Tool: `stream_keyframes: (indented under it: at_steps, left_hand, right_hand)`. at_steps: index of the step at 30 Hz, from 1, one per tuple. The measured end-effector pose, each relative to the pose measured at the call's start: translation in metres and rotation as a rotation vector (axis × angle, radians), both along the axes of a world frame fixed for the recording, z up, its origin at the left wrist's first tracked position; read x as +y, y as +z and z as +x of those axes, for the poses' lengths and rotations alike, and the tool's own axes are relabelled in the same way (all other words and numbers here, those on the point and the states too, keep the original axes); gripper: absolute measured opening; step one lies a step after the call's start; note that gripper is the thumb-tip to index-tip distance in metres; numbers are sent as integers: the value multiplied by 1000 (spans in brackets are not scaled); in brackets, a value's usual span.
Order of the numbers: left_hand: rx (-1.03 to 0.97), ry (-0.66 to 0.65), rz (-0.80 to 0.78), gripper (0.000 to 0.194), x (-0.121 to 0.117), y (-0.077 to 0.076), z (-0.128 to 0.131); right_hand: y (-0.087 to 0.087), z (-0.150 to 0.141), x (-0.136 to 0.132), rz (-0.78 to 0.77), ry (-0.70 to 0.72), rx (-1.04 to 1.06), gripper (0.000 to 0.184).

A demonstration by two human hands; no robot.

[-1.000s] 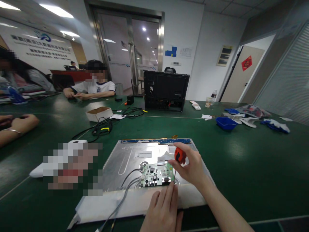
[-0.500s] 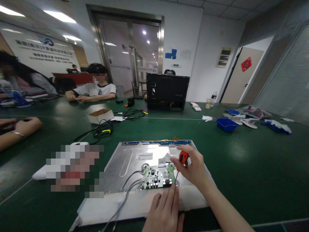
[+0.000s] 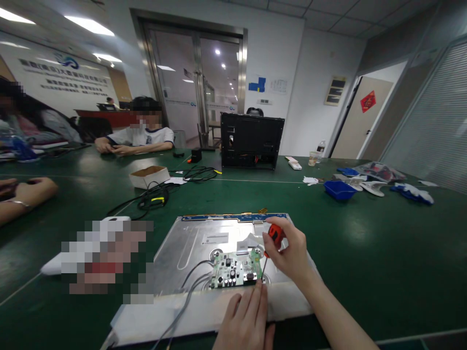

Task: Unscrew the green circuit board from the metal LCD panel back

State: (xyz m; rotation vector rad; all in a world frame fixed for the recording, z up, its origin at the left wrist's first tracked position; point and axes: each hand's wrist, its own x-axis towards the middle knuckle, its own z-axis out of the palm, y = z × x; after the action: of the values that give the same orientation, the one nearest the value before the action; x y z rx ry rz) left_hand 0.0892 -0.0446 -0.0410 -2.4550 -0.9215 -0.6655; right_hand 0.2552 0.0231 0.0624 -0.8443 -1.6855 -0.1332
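My right hand (image 3: pixel 292 249) grips a screwdriver (image 3: pixel 275 234) by its orange-and-black handle, thumb and fingers around it. Its thin shaft points down to the lower right corner of a green circuit board (image 3: pixel 238 270). My left hand (image 3: pixel 243 317) lies with fingers stretched out, fingertips at that same corner beside the screwdriver tip. The exact contact of the tip is hidden by those fingers. Under the board is a silvery display panel (image 3: pixel 170 260), with a blue strip board (image 3: pixel 207 218) along its far edge. Grey cables (image 3: pixel 188 304) run from the board's left side toward me.
Left of the panel lies a white object (image 3: pixel 109 233), partly pixelated. Beyond are black cables (image 3: pixel 148 198), an open box (image 3: pixel 149 178) and a black monitor housing (image 3: pixel 251 141). A blue tray (image 3: pixel 340 190) and gloves (image 3: pixel 412 193) lie right. Other people sit at the table's left and far sides.
My right thumb has shifted on the screwdriver handle while the tip stays at the board's corner. My left hand keeps its place on the panel. The whole view has moved slightly.
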Motion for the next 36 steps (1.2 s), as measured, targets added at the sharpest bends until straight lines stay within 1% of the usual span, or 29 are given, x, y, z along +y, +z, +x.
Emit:
stream_keyframes:
  at_steps: [3, 7, 11, 13, 16, 18, 22, 26, 28, 32, 36]
  left_hand:
    - [-2, 2, -4, 44, 0, -1, 0]
    - [5, 7, 6, 43, 1, -3, -1]
    - [9, -1, 29, 44, 2, -5, -1]
    - [7, -8, 37, 44, 3, -6, -1]
    - [-9, -19, 36, 44, 3, -8, -2]
    - [-19, -25, 33, 45, 3, -9, -3]
    - [2, -33, 59, 45, 5, -13, -5]
    - [31, -29, 74, 45, 7, -15, -6]
    - [28, -32, 80, 45, 8, -15, -7]
    - [6, -45, 109, 45, 9, -14, -8]
    - [17, -42, 139, 43, 10, -14, -8]
  right_hand:
    - [-2, 0, 2, 7, -5, 0, 13]
    - [-2, 1, 0, 20, 56, -45, 17]
    - [1, 1, -4, -21, 144, -71, 30]
    - [0, 0, -4, -36, 124, -68, 33]
    - [-3, -1, -2, -10, 56, -53, 28]
    - [-5, -1, 0, 19, 43, -59, 25]
    - [-5, 0, 0, 22, 82, -88, 25]
    - [-1, 1, -3, -23, 154, -87, 35]
    - [0, 0, -4, -23, 145, -75, 37]
    - [-4, -2, -1, 25, 73, -52, 27]
    - [-6, -3, 1, 32, 71, -48, 23]
